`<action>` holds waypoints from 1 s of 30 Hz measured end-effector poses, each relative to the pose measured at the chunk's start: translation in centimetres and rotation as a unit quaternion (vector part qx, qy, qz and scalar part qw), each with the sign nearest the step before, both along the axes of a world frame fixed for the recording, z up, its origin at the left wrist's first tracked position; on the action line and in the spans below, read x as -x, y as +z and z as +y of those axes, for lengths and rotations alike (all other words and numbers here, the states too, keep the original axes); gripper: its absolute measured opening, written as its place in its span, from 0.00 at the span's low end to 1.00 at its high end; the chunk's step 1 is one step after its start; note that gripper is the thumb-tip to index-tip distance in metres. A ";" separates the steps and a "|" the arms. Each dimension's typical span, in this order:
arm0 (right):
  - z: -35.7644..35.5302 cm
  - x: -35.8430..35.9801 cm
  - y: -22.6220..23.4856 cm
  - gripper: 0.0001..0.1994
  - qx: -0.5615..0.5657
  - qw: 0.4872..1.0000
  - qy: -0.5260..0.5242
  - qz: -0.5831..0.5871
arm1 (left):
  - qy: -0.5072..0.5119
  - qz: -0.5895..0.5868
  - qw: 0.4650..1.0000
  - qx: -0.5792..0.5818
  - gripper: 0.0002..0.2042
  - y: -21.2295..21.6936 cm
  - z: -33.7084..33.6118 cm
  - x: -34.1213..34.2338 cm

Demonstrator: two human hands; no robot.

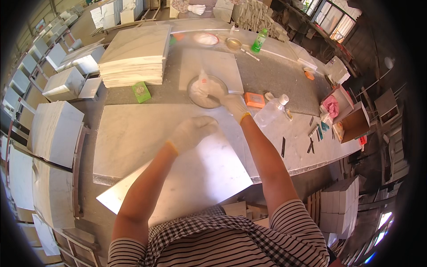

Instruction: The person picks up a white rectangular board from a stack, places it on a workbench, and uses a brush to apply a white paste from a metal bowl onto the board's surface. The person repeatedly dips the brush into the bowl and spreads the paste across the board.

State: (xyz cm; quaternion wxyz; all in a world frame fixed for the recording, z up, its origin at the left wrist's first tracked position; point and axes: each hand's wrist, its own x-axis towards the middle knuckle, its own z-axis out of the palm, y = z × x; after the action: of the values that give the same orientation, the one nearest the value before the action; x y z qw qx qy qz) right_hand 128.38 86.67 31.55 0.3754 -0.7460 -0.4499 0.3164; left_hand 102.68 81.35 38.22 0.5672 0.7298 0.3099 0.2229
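My right hand [234,107], in a white glove with a yellow cuff, is closed on a dark, thin tool [214,98] that dips into a round pan [190,92] of white paste. A pale-handled tool with a red mark [203,79] also stands in the pan. My left hand [193,132], gloved the same way and slightly blurred, is curled over the far part of a white marble tile [213,169]. Whatever its fingers hold, if anything, is hidden. The tile lies on a larger marble slab [129,133] and overhangs the table's near edge.
A tile stack [133,53] and a green box [141,92] stand left of the pan. Rightward are an orange box [254,100], a clear bottle [271,111], dark strips [283,147] and an open carton [353,122]. Farther off are a green bottle [259,42] and a person's gloved hand [196,9].
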 end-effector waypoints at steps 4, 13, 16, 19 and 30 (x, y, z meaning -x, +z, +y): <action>-3.0 -0.3 1.5 0.08 -0.033 0.977 0.016 0.209 | -0.013 0.000 1.000 -0.015 0.17 0.3 0.0 -0.1; -11.7 0.9 6.2 0.10 -0.093 0.969 0.091 0.211 | -0.012 0.006 1.000 -0.001 0.20 0.8 -0.1 0.3; -13.9 1.6 7.7 0.11 -0.105 0.971 0.119 0.178 | 0.000 0.010 0.999 -0.037 0.20 0.2 0.2 0.0; -15.4 2.5 8.7 0.12 -0.107 0.970 0.097 0.195 | -0.003 0.000 1.000 -0.004 0.21 -0.1 0.3 0.0; -17.1 3.5 9.8 0.11 -0.106 0.983 0.091 0.116 | 0.004 -0.004 1.000 -0.003 0.21 0.9 0.1 0.1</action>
State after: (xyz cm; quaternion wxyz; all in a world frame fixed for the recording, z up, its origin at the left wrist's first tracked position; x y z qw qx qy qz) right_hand 124.90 69.58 41.30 0.4720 -0.6159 -0.5003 0.3841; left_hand 102.56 81.43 39.14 0.5655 0.7294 0.3093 0.2292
